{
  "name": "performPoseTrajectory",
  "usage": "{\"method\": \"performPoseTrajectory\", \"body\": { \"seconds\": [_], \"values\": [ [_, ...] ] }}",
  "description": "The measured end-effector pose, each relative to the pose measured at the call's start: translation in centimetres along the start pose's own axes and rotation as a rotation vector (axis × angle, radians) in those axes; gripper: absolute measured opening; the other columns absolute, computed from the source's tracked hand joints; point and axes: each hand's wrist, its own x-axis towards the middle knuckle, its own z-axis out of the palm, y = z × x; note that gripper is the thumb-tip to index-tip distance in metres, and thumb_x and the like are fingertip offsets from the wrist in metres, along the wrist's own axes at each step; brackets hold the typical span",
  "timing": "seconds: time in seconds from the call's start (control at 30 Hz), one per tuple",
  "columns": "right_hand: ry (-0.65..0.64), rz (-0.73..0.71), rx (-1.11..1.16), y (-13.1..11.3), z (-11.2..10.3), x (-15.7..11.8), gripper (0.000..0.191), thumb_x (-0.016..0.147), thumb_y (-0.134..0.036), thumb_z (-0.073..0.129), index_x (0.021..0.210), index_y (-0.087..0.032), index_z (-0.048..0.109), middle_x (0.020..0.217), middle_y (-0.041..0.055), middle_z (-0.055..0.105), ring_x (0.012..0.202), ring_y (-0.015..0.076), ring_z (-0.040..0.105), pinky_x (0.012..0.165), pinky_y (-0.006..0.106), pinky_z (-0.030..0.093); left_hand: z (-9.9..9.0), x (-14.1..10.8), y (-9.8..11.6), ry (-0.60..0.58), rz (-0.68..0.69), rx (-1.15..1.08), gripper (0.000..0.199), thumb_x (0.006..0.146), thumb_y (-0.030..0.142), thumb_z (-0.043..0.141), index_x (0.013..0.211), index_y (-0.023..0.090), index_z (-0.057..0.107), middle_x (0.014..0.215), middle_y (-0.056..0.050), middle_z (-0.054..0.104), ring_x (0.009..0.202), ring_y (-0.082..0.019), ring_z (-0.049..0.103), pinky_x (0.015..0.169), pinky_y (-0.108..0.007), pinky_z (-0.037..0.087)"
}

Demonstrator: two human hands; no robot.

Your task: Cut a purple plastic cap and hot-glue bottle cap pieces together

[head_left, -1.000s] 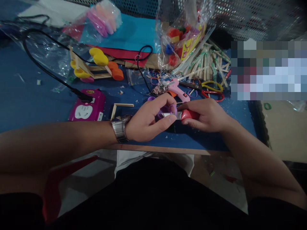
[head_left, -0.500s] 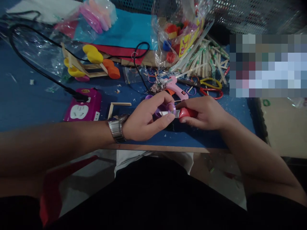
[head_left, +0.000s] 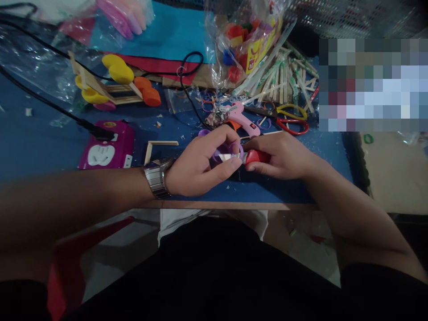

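In the head view, my left hand (head_left: 200,169) pinches a purple ringed piece (head_left: 241,151) between thumb and forefinger, just above the near part of the blue table (head_left: 187,129). My right hand (head_left: 287,156) is closed around the red handle of a knife (head_left: 258,157) coming in from 3 o'clock, its blade pointing to 9 o'clock at the piece; I can't tell whether the edge bites in. Taking the piece as the dial's centre, a pink glue gun (head_left: 245,122) lies at 1 o'clock, scissors (head_left: 291,119) at 2, a magenta power socket (head_left: 109,145) and an L of wooden sticks (head_left: 162,143) at 9, a stick frame with yellow and orange pieces (head_left: 117,89) at 10.
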Motion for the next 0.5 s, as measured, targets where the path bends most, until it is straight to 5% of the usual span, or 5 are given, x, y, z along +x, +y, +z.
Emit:
{"method": "performPoseTrajectory", "body": {
  "seconds": [0.17, 0.5],
  "values": [
    [-0.006, 0.021, -0.084, -0.14, 0.00, -0.03, 0.080, 0.106, -0.090, 0.039, 0.097, -0.019, 0.074, 0.078, 0.0062, 0.072, 0.067, 0.0197, 0.061, 0.064, 0.033, 0.035, -0.11, 0.07, 0.12, 0.010, 0.004, -0.001, 0.017, 0.108, 0.043, 0.064, 0.107, 0.026, 0.062, 0.095, -0.005, 0.069, 0.080, -0.020, 0.066, 0.074, -0.040, 0.059],
    [0.036, -0.004, -0.041, -0.11, -0.08, -0.16, 0.067, 0.109, -0.081, 0.048, 0.111, -0.021, 0.077, 0.082, 0.0059, 0.075, 0.071, 0.0206, 0.065, 0.066, 0.033, 0.040, 0.05, 0.04, 0.07, 0.022, -0.045, 0.004, 0.021, 0.110, 0.046, 0.065, 0.105, 0.025, 0.062, 0.096, -0.004, 0.070, 0.080, -0.018, 0.063, 0.072, -0.035, 0.057]
  ]
}}
